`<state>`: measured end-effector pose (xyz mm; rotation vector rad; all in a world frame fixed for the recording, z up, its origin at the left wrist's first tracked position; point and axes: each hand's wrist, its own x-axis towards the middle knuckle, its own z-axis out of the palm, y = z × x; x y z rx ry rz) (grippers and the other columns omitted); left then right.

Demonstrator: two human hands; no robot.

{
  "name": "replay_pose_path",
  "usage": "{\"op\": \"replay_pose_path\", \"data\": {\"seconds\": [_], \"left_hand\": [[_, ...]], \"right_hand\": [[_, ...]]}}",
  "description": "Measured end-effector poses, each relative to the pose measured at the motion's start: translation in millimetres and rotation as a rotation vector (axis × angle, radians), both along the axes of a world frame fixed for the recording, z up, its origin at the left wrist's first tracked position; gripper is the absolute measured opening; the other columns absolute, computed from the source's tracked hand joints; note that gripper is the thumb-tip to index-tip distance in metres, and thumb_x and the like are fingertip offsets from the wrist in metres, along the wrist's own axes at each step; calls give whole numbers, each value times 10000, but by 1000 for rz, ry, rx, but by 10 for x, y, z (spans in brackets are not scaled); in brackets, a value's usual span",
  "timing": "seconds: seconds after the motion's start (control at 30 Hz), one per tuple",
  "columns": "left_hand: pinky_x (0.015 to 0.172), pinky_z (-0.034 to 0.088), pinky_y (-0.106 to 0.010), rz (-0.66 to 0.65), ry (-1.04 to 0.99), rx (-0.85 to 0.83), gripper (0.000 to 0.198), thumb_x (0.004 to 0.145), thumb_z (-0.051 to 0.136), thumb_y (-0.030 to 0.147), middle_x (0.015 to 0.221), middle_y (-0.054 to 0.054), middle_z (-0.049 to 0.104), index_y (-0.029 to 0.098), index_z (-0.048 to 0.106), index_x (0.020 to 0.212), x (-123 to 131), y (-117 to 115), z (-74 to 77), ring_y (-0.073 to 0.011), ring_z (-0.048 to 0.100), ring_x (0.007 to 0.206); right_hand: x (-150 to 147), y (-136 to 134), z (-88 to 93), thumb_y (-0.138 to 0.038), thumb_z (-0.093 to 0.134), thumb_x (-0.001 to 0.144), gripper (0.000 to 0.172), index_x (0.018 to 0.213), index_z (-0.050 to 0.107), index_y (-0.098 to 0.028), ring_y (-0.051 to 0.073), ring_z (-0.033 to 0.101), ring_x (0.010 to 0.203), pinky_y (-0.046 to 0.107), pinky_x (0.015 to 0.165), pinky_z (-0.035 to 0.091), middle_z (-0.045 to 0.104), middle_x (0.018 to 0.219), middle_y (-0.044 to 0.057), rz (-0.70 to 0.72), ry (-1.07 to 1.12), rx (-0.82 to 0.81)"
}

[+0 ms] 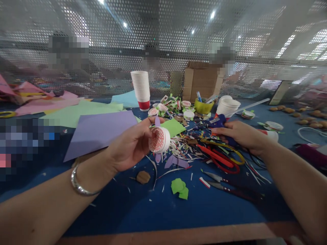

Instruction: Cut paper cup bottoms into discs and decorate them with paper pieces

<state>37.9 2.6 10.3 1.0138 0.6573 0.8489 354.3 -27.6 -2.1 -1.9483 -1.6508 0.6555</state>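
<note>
In my left hand is a cut-down paper cup, its round face drawn over with a red crisscross pattern. A purple paper piece sticks up at its top, and more purple paper shows below, on the table. My right hand is wrapped around a dark blue glue gun, whose nozzle points left toward the cup, apart from it. Under and between the hands lies a heap of paper scraps. Red-handled scissors rest just below my right hand.
Dark snips and green paper pieces lie near the front. Purple sheets are on the left. Behind stand stacked paper cups, a yellow container, finished-looking cup pieces, white cups and a cardboard box before a perforated screen.
</note>
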Motion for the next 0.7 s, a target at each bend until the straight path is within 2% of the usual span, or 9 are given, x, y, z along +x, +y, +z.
{"op": "replay_pose_path", "data": {"seconds": [0.17,0.4,0.47,0.53,0.6,0.63,0.7], "left_hand": [[540,469,-217,-21,-15,14,408,678,625,103,630,30,595,165,617,1081,-29,2,-22,-98,521,514],[513,460,-211,3,14,3,340,640,594,80,661,21,595,171,603,967,13,-19,-5,-102,535,526],[518,457,-210,9,6,3,281,634,574,69,656,21,581,170,593,896,36,-20,0,-96,525,523],[529,456,-210,22,-5,-10,249,629,552,61,666,15,577,169,580,853,51,-14,-4,-95,525,535],[536,456,-216,28,-6,-21,244,624,535,57,677,8,576,169,575,838,58,-3,-18,-101,531,549],[540,460,-223,30,-4,-20,242,623,529,58,681,5,577,169,573,833,59,4,-27,-106,535,555],[540,462,-233,38,-3,-6,236,624,525,61,678,5,573,170,569,828,58,19,-46,-111,535,553]], "right_hand": [[152,110,-115,-671,641,806,549,532,536,-207,135,498,477,261,450,335,554,520,-11,-36,-157,8],[247,128,-91,-571,735,772,465,494,594,-226,152,447,467,305,506,292,530,479,8,-54,-365,62],[185,70,-47,-537,743,779,391,574,642,-220,160,457,508,318,528,292,586,548,37,-85,-403,140],[49,-28,-2,-520,711,821,325,758,685,-202,175,511,575,326,555,318,656,679,66,-96,-409,243],[-158,-154,27,-524,655,875,326,903,699,-202,174,572,622,317,593,394,674,723,51,-30,-357,320],[-278,-222,31,-532,646,882,330,912,700,-208,164,585,619,300,593,423,668,715,32,37,-301,364],[-514,-348,18,-483,653,905,287,905,718,-204,151,569,577,281,547,430,654,695,16,343,-184,416]]}}
